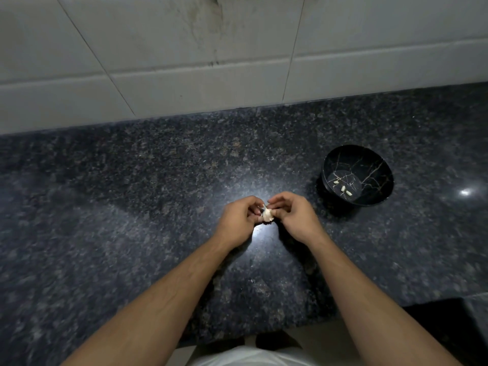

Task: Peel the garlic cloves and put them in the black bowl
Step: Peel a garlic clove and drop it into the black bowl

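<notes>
Over the middle of the dark granite counter, both my hands hold one small piece of garlic with pale papery skin. My left hand grips it from the left with curled fingers. My right hand pinches its top and right side with thumb and fingertips. The black bowl with thin gold veins stands to the right, a hand's width from my right hand. Three peeled cloves lie on its bottom.
A white tiled wall rises behind the counter. The counter's front edge runs just below my forearms, with a dark gap at the lower right. A bright light reflection shines on the stone right of the bowl.
</notes>
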